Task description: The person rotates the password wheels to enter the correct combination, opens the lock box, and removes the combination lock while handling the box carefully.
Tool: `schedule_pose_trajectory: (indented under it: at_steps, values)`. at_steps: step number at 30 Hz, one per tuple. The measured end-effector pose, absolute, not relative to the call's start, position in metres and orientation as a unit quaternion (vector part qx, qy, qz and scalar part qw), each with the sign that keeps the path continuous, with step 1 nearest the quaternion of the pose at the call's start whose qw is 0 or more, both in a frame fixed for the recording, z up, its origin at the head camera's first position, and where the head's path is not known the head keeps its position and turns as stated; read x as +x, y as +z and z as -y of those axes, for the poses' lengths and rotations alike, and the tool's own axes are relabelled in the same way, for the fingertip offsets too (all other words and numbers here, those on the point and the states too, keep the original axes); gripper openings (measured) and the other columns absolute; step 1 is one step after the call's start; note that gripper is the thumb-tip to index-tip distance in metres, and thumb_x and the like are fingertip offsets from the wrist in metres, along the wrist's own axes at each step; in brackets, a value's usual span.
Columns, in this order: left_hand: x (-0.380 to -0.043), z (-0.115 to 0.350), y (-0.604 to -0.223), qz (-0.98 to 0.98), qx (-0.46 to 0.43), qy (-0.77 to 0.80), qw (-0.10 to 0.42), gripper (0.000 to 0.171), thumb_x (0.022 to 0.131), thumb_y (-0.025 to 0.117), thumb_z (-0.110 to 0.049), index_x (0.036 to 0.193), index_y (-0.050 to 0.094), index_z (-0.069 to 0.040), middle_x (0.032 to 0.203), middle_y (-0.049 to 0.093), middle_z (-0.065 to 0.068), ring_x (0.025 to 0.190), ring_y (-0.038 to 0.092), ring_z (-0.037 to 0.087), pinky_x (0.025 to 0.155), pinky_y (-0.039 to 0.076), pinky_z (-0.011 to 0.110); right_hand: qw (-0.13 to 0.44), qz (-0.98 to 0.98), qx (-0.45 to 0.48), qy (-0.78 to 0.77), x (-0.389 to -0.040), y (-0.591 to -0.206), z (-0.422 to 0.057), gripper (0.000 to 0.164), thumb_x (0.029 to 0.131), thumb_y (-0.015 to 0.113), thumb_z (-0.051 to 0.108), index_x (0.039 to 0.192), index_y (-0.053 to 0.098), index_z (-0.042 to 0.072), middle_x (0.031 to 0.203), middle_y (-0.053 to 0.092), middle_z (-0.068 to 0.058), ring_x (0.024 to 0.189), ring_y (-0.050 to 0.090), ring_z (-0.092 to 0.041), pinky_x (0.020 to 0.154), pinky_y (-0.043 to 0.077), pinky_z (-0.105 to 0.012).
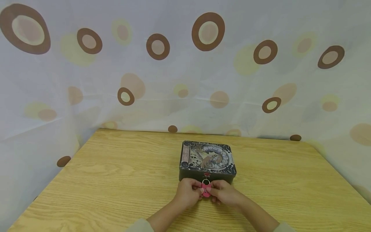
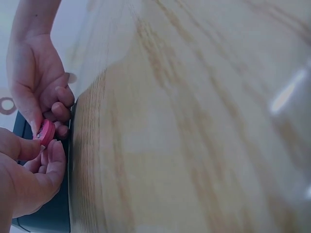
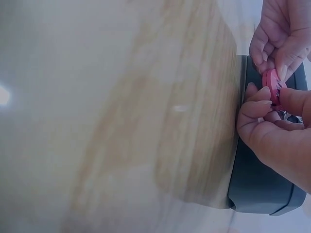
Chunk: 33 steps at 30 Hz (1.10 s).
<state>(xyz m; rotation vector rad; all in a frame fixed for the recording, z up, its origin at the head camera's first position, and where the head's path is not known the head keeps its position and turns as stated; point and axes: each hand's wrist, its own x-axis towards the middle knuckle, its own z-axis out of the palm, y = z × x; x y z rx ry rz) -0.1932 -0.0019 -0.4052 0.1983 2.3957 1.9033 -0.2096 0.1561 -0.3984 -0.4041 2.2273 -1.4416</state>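
Observation:
A small pink padlock (image 1: 206, 193) with a silver shackle (image 1: 206, 181) is at the front of a dark box (image 1: 229, 178) with a decorated lid. My left hand (image 1: 186, 193) pinches the padlock from the left between thumb and fingers. From the right, my right hand (image 1: 227, 194) pinches it too. Dark marks, perhaps number dials, show on the face of the pink padlock (image 3: 273, 83) in the right wrist view. A red spot (image 1: 207, 174) lies on the box front above the shackle. Whether the shackle passes through the latch cannot be told.
The box stands on a wooden table (image 1: 130, 170), towards its middle. Behind the table hangs a white cloth (image 1: 179, 64) with brown and yellow circles, which also runs along both sides.

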Motion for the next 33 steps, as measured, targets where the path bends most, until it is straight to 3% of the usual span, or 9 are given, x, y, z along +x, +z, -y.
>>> schedule_pose_trajectory:
  at_steps: [13, 33]
  values:
    - [-0.1924, 0.0017, -0.4054, -0.782, 0.065, 0.619, 0.036, 0.007, 0.08, 0.059, 0.01, 0.083, 0.064, 0.014, 0.071, 0.064, 0.015, 0.058, 0.063, 0.017, 0.05, 0.054, 0.024, 0.229, -0.81, -0.139, -0.522, -0.2084, -0.3957, -0.155, 0.022, 0.094, 0.043, 0.007, 0.085, 0.054, -0.009, 0.061, 0.045, 0.001, 0.055, 0.041, -0.009, 0.048, 0.035, -0.018]
    - [-0.1917, 0.0023, -0.4053, -0.77, 0.078, 0.633, 0.034, 0.007, 0.08, 0.058, 0.011, 0.082, 0.062, 0.016, 0.071, 0.064, 0.018, 0.057, 0.063, 0.019, 0.051, 0.054, 0.024, 0.232, -0.796, -0.116, -0.547, -0.2085, -0.3948, -0.1602, 0.026, 0.094, 0.044, 0.01, 0.098, 0.055, -0.013, 0.065, 0.05, 0.002, 0.059, 0.047, -0.008, 0.051, 0.038, -0.018]
